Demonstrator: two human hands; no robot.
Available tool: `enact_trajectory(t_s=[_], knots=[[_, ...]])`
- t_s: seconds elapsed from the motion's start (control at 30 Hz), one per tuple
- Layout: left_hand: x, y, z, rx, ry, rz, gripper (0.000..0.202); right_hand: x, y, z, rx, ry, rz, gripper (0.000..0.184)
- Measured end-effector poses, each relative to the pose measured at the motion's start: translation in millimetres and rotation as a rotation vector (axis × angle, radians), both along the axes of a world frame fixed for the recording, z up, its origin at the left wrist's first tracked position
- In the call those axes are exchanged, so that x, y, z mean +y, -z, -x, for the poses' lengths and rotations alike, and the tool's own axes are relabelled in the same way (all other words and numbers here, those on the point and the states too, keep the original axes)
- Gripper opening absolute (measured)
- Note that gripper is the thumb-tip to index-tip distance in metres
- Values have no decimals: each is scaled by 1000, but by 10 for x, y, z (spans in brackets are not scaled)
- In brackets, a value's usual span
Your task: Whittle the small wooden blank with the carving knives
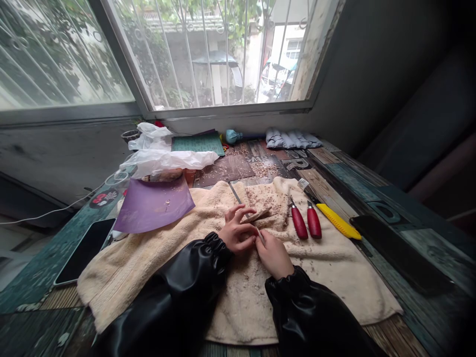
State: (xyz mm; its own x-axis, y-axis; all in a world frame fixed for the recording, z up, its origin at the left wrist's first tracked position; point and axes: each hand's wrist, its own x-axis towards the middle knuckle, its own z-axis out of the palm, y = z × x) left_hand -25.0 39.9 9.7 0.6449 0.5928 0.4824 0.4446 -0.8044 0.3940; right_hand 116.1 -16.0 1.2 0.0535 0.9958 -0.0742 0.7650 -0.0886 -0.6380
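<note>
My left hand [238, 233] is closed on a small, flat brown piece of wood [262, 214], its pointed end sticking out to the right. A thin grey metal file [235, 192] runs slantwise under the left fingers. Its near end is in my right hand [274, 254], which is closed around it. The fingers hide where file and wood meet. Both hands rest over a cream towel [238, 297] strewn with wood shavings. Right of them lie two carving knives with red handles [299, 222] and a yellow-handled tool [339, 221].
Purple sandpaper [154, 206] and a tablet [85, 252] lie on the left. White plastic bags [174, 161], a green mat [198, 143] and a grey folded bundle [292, 139] stand at the back. A dark phone-like slab [399, 253] is at the right.
</note>
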Motion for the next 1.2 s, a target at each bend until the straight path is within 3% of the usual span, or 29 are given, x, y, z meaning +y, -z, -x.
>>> enact_trajectory(t_s=[0.27, 0.43, 0.57, 0.9, 1.03, 1.2], knots=[[78, 108, -10, -158, -134, -57, 14, 7, -11, 9, -38, 13, -21, 26], [114, 162, -34, -256, -54, 34, 16, 36, -15, 19, -86, 19, -19, 25], [100, 162, -49, -292, -98, 75, 15, 49, -21, 25, -105, 25, -6, 24], [105, 158, -39, -173, -107, 21, 26, 53, -50, 47, -133, 20, 23, 24], [89, 137, -41, -68, -158, -43, 34, 60, -37, 53, -120, 9, 22, 24], [74, 122, -47, -80, -211, -86, 31, 71, -28, 60, -147, 2, 29, 23]])
